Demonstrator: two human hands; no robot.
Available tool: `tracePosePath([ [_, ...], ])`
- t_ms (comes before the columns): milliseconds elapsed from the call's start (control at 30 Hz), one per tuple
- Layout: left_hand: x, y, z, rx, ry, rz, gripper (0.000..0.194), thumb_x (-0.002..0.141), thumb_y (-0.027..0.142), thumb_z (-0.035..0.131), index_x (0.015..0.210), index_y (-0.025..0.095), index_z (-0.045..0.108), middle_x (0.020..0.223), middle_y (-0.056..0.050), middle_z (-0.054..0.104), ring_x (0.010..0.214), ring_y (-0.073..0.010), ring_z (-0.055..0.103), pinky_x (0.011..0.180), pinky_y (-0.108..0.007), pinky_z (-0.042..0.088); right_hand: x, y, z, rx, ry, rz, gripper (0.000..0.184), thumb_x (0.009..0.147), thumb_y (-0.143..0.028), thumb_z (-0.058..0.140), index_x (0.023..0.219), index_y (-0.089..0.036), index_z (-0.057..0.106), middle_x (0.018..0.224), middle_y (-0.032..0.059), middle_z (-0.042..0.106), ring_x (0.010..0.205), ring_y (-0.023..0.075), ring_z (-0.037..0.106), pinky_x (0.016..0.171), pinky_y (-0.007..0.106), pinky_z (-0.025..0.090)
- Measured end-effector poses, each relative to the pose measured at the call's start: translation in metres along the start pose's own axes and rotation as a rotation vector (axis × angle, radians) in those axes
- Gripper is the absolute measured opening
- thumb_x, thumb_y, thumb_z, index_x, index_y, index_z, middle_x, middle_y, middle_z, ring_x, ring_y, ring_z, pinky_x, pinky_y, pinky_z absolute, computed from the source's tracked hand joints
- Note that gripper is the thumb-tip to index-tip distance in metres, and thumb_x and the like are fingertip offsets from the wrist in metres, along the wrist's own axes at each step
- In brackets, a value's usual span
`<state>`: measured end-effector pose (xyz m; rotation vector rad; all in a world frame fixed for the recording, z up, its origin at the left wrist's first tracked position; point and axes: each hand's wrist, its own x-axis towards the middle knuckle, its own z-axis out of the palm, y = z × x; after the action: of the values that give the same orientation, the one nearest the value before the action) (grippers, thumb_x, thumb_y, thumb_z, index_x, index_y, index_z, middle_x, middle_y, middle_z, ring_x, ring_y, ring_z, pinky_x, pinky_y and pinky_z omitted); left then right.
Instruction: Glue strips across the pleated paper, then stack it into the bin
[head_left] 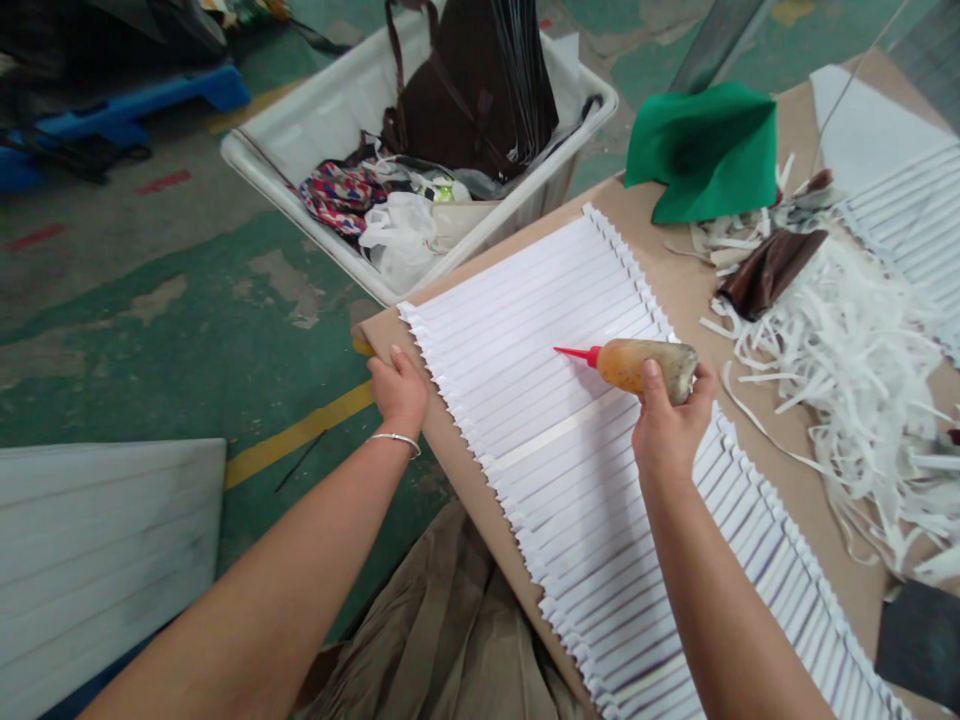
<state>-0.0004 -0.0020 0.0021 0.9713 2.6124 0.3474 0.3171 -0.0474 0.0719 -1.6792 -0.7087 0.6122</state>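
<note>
My right hand (667, 425) is closed round a squeeze bottle of amber glue (637, 362); its red nozzle points left over a row of overlapping white strips (525, 330). The strips lie fanned out on a brown board (675, 280) that slopes toward me. My left hand (399, 390), with a thin bracelet at the wrist, grips the board's near left edge, fingers curled over it.
A white tub (315, 130) holding dark bags, patterned cloth and a plastic bag stands on the green floor beyond the board. Green felt (705, 150), a brown scrap and a heap of white trimmings (847, 360) lie at the right. More white strips (907, 220) sit far right; a white panel (97, 550) at left.
</note>
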Motion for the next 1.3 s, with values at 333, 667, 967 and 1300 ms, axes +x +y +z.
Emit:
tracePosePath([
  [333,-0.001,-0.002,-0.002,-0.013,0.003,0.038,0.042,0.102,0.045,0.030,0.107,0.011,0.054,0.105,-0.022,0.069,0.096,-0.0321,0.068,0.082,-0.042,0.052,-0.062,-0.027,0.013,-0.174,-0.115,-0.066,0.059,0.076,-0.044,0.075,0.124,-0.020,0.050,0.114,0.0061,0.054,0.104,0.0210,0.055,0.096,0.041,0.046],
  [667,-0.001,0.000,-0.002,-0.004,-0.008,0.019,0.039,0.102,0.044,0.031,0.107,0.012,0.053,0.105,-0.021,0.069,0.097,-0.0297,0.069,0.082,-0.039,0.051,-0.103,-0.038,0.026,-0.261,-0.273,-0.236,0.065,0.075,-0.041,0.077,0.131,-0.023,0.048,0.121,0.0072,0.053,0.111,0.0226,0.056,0.098,0.041,0.047],
  [967,0.000,-0.002,-0.006,-0.042,-0.043,0.013,0.040,0.102,0.044,0.027,0.107,0.014,0.053,0.104,-0.020,0.069,0.097,-0.0298,0.068,0.082,-0.040,0.050,-0.085,-0.045,0.013,-0.044,-0.289,-0.434,0.077,0.066,-0.023,0.082,0.133,-0.032,0.043,0.127,0.0056,0.061,0.115,0.0273,0.062,0.097,0.055,0.050],
  [1300,0.036,-0.016,-0.037,-0.169,-0.142,0.075,0.040,0.100,0.041,0.035,0.109,0.010,0.059,0.110,-0.020,0.067,0.106,-0.0284,0.064,0.091,-0.037,0.049,-0.035,-0.066,-0.031,0.617,0.222,0.374,0.046,0.072,-0.047,0.079,0.108,-0.023,0.063,0.112,0.0003,0.067,0.101,0.0181,0.066,0.074,0.031,0.060],
])
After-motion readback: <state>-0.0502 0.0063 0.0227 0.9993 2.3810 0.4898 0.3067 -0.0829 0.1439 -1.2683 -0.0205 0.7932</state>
